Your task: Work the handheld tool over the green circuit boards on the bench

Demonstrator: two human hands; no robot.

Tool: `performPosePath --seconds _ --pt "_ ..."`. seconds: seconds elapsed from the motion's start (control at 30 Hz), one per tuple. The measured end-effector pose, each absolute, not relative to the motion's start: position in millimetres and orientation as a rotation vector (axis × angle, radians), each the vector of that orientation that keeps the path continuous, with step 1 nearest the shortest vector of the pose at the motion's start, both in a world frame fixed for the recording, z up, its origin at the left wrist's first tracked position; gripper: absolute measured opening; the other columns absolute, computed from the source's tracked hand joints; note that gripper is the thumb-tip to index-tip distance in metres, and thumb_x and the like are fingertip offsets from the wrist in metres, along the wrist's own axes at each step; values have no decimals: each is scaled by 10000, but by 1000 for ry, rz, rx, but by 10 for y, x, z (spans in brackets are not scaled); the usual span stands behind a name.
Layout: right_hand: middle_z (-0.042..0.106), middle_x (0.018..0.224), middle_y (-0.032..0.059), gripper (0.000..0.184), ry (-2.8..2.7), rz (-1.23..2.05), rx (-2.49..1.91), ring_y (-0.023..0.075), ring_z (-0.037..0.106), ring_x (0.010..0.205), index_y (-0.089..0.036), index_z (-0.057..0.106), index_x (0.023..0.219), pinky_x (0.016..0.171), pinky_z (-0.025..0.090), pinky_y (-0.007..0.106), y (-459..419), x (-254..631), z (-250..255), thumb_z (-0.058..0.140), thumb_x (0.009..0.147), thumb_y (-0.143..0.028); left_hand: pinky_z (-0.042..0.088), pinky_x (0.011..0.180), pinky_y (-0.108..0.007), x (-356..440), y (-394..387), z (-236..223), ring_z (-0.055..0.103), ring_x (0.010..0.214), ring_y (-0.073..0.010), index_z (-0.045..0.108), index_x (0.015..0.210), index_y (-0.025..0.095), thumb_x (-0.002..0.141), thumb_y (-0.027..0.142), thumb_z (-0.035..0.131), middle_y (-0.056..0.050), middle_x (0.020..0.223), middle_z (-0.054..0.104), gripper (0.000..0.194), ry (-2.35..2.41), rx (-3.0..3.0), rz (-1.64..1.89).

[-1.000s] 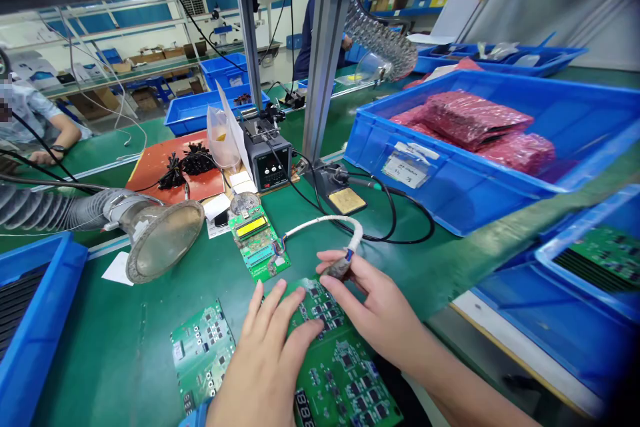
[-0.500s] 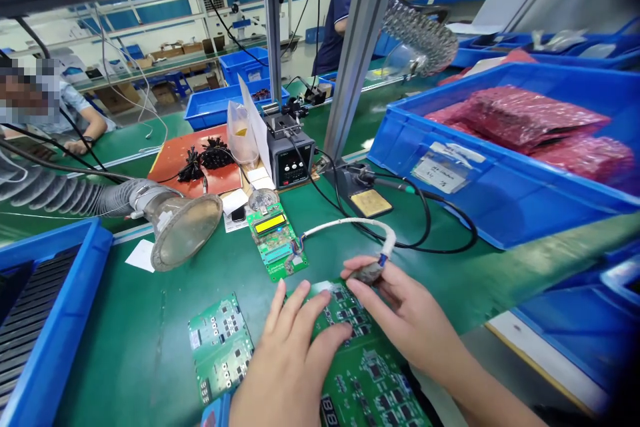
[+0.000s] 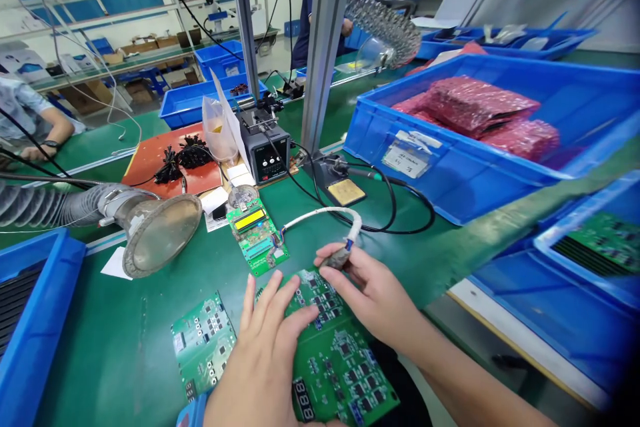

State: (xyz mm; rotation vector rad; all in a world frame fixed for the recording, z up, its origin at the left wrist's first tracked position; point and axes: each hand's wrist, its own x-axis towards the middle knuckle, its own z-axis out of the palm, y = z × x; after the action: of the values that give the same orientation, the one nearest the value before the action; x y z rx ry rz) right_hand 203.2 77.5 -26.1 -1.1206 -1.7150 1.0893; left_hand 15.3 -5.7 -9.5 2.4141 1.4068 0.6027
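Circuit panel (image 3: 345, 353), green, populated with black chips and a digit display, lying at the near edge of the green bench (image 3: 120, 340), the left hand (image 3: 267, 347) laid over its left side with fingers spread apart. Grey connector (image 3: 336, 259), on a white cable (image 3: 325, 210) from a small board with a yellow screen (image 3: 257, 233), pinched between thumb and fingers of the right hand (image 3: 367, 283) at the panel's far edge. Second green panel (image 3: 204, 337), on the bench, left of the left hand.

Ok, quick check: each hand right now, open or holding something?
Left hand: open, spread over the larger green circuit board.
Right hand: closed, holding the grey end piece of the white cable.
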Motion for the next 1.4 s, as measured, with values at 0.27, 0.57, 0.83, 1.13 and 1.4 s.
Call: performPosePath --seconds 0.27,0.57,0.83,1.13,1.4 --pt "663 919 37 129 -1694 1094 -1104 191 636 856 -208 585 993 791 509 313 752 2028 -257 532 897 -277 82 1002 -788 193 -79 -43 219 1380 -445 647 1110 433 743 558 733 -57 1486 331 397 1210 2579 523" --pt "665 914 40 129 -1696 1090 -1103 196 638 851 -206 585 986 775 515 313 748 2018 -248 523 895 -274 116 1042 -751 208 -59 -70 266 1376 -408 691 1003 438 786 507 711 19 1478 363 228 1137 2559 501" --pt "667 938 45 146 -1695 1092 -1086 201 642 870 -210 582 1012 800 525 327 746 2040 -268 527 903 -291 341 1098 -528 193 -86 -138 241 1405 -278 413 1349 235 905 136 511 -88 1506 324 465 1477 2433 566" --pt "673 977 60 171 -1666 1122 -1099 215 656 897 -212 583 1018 831 531 347 751 2039 -320 543 906 -336 343 1072 -602 169 -68 -113 179 1406 -376 356 1384 130 706 584 737 -193 1543 153 900 1281 2486 456" --pt "667 956 64 163 -1663 1130 -1093 210 651 900 -207 580 1002 828 524 343 747 2049 -345 546 904 -333 421 1013 -608 195 -26 -73 215 1383 -406 443 1356 109 594 697 756 -187 1506 256 1011 1304 2495 296"
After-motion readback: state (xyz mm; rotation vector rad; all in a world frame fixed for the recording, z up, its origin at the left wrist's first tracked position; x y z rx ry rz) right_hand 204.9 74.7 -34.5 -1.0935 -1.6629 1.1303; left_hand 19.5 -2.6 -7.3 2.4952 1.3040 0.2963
